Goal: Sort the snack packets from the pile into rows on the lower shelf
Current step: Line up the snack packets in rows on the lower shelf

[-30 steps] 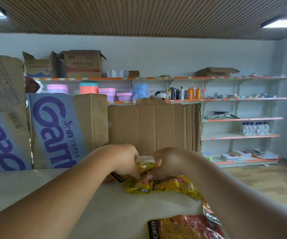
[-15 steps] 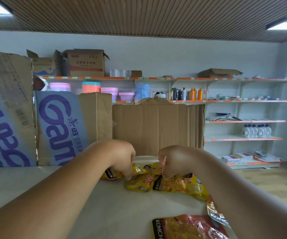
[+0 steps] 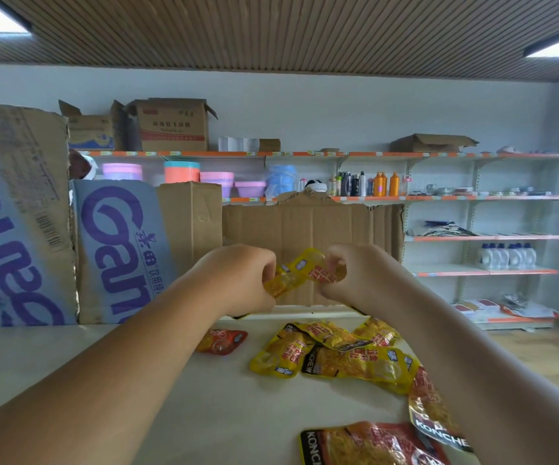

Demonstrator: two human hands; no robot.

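Snack packet (image 3: 301, 268) pinched at each end by curled fingers of left hand (image 3: 238, 280) and right hand (image 3: 358, 276), clear above the pile (image 3: 335, 357) below them. Hold taut, then lay flat beside matching yellow ones.

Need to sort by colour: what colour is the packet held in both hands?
The packet is yellow with red print; head view.

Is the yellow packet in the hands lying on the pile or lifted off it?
Lifted. The left hand and right hand pinch the yellow packet by its ends, in the air above the pile.
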